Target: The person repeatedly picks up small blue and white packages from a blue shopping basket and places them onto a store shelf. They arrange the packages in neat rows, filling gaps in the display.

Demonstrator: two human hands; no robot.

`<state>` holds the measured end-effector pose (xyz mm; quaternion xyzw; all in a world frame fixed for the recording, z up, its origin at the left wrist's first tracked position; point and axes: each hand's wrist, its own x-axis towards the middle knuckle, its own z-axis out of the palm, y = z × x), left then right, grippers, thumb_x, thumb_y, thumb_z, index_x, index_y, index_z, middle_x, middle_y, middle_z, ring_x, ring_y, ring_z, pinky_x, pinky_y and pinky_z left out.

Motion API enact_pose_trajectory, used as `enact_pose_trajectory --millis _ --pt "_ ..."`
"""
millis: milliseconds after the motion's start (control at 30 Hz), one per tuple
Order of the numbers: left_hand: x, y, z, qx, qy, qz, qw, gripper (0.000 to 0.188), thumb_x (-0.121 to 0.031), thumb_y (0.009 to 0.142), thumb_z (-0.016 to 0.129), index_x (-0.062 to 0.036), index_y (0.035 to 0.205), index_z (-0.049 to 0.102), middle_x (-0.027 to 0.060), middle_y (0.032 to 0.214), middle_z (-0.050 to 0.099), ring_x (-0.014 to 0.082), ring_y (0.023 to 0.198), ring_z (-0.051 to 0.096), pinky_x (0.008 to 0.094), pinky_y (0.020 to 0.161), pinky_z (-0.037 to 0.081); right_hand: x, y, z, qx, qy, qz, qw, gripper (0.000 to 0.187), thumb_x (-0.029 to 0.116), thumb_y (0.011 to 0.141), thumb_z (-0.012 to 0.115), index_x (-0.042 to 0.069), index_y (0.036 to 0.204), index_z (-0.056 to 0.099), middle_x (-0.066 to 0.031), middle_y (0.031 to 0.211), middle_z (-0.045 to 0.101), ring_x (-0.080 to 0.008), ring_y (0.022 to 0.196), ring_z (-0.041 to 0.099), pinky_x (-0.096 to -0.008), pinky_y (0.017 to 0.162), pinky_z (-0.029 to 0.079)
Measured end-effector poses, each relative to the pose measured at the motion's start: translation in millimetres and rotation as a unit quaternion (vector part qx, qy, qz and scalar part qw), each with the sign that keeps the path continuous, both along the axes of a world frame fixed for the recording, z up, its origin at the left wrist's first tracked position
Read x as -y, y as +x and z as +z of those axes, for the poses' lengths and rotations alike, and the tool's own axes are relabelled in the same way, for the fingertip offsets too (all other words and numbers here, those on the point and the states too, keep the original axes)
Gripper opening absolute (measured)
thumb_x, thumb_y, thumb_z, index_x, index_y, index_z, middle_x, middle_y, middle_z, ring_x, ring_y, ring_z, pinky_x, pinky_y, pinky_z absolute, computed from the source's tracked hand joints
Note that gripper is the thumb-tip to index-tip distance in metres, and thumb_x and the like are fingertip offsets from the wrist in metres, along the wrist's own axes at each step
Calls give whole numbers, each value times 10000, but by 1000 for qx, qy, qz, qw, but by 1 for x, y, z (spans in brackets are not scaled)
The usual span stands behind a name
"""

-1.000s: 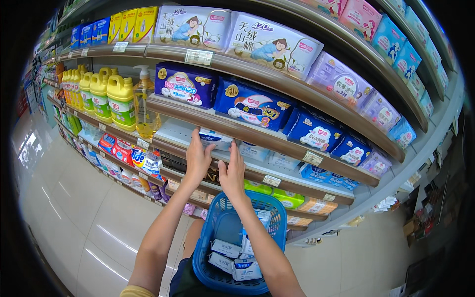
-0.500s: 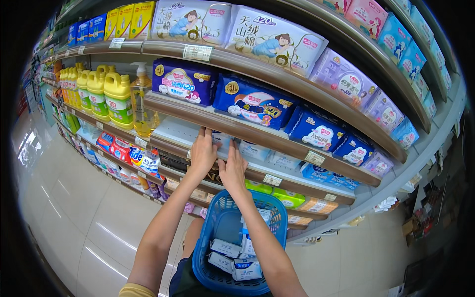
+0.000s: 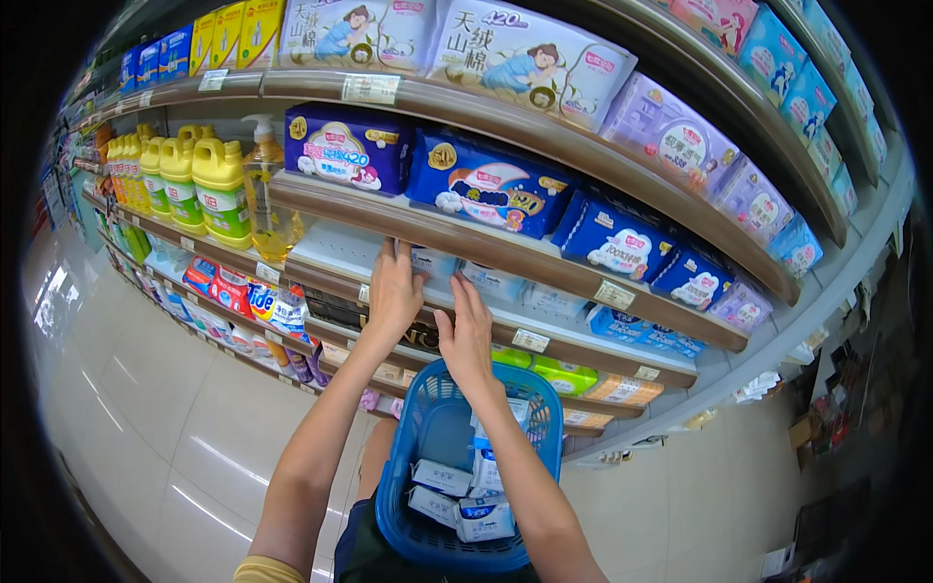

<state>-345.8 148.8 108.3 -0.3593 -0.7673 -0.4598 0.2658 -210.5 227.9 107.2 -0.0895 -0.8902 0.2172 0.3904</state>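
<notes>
My left hand (image 3: 392,296) reaches into a lower shelf (image 3: 340,251), its fingers stretched out along the left side of a white and light-blue pack (image 3: 433,262). My right hand (image 3: 466,335) is just right of it, fingers extended and thumb apart, at the front of the same row near another such pack (image 3: 492,281). Neither hand visibly grips anything; the fingertips are partly shaded under the shelf above. Below my forearms, in front of my body, a blue plastic basket (image 3: 389,496) holds several small white and blue packs (image 3: 485,519), some lying tilted.
Dark blue sanitary pad packs (image 3: 491,185) stand on the shelf just above my hands. A pump bottle (image 3: 264,185) and yellow jugs (image 3: 222,192) are to the left, with laundry bags (image 3: 276,306) lower down. Green packs (image 3: 564,375) sit beneath, right of the basket. Tiled floor (image 3: 214,437) stretches left.
The view has shifted slightly, so the shelves appear a little lower left to right. My right hand has drawn slightly away from the left, its fingers more spread; the basket's contents are unchanged.
</notes>
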Motion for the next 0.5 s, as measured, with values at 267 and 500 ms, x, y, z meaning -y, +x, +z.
enact_pose_trajectory --millis 267,500 --pt "35 107 4 3 25 -114 993 586 26 849 710 -52 1399 524 207 1514 448 455 1384 417 478 1135 374 9 105 2 -30 -148 12 988 304 43 959 642 21 1261 666 -148 1122 674 -271 952 719 -349 803 566" --pt "68 205 -59 338 -93 -311 883 166 -122 985 664 11 886 662 102 668 670 164 500 664 303 494 505 20 206 -33 109 -217 -41 969 137 97 966 661 6 886 725 -103 784 694 -203 676 693 -311 576 510"
